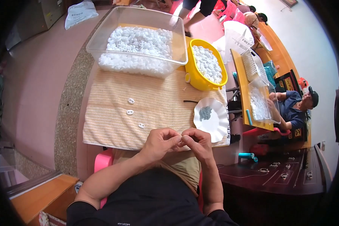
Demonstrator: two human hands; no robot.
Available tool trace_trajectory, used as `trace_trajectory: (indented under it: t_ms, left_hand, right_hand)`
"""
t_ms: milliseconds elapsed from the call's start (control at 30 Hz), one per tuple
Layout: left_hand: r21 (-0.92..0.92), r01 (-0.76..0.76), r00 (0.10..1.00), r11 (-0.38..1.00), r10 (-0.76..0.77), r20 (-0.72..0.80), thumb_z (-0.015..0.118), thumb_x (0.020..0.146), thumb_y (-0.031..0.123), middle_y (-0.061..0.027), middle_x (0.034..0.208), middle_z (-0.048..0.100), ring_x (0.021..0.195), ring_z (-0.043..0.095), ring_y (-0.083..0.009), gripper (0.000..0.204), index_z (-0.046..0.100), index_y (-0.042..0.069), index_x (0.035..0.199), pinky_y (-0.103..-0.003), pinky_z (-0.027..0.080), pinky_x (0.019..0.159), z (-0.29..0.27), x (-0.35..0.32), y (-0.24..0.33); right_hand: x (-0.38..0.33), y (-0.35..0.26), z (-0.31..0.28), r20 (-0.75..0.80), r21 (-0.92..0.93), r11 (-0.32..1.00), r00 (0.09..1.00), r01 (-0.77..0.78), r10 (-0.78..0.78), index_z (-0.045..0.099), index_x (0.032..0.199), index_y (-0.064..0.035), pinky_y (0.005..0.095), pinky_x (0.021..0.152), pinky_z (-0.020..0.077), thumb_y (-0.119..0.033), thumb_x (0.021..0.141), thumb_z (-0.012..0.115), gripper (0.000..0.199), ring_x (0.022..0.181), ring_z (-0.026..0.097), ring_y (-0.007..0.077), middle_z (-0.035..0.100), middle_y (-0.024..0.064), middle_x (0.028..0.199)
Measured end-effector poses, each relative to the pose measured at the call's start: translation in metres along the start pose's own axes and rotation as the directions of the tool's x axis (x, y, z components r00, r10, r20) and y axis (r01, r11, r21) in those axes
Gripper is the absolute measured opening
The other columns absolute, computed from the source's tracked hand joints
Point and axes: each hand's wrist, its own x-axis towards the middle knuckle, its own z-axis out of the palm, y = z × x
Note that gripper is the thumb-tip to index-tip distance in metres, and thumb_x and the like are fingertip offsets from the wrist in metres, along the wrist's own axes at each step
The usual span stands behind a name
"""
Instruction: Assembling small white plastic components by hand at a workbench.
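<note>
Action up close: left hand (159, 143) and right hand (199, 145) meet at curled fingertips, any grip hidden, while three white two-holed oval plastic pieces (130, 112) lie on tan-striped cloth (105, 126), likely light, stiff, best rim-pinched

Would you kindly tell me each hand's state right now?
Left hand: closed in a pinch; anything held is unclear.
Right hand: likewise pinched; contents unclear.

Left hand (160, 144): close against the right; anything it pinches is too small to tell.
Right hand (198, 144): curled fingertips partly hidden.
Grey-green bits (205, 113): just beyond the right hand, single shapes too small to tell.
Pink seat (104, 160): left of the left hand, partly hidden behind the forearm (115, 173).
Dark-clothed person (206, 6): far beyond the right hand, cut off by the top edge.
</note>
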Motion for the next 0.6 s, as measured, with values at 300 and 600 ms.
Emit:
trace_trajectory:
  t_ms: [300,600]
  left_hand:
    - [0.351,-0.192,0.976,0.916,0.216,-0.03,0.06,0.091,0.009,-0.0042,0.081,0.065,0.075,0.062,-0.0084,0.013,0.063,-0.003,0.092,-0.022,0.052,0.066,0.001,0.0,0.0]
    - [0.216,-0.182,0.974,0.959,0.206,-0.095,0.064,0.089,0.011,-0.003,0.077,0.064,0.069,0.058,-0.0067,0.015,0.064,-0.003,0.094,-0.021,0.049,0.062,-0.005,0.005,-0.013]
  right_hand:
    - [0.001,0.0,0.004,0.012,0.171,0.971,0.986,-0.166,0.166,0.061,0.094,0.0045,0.0268,0.066,0.0541,-0.01,0.091,0.058,0.015,0.073,0.066,0.0156,0.065,0.0085,0.082]
    - [0.002,0.004,0.018,-0.063,0.002,1.0,0.998,0.03,-0.03,0.058,0.092,0.0037,0.0254,0.064,0.0518,-0.007,0.093,0.054,0.012,0.071,0.065,0.0144,0.061,0.007,0.077]
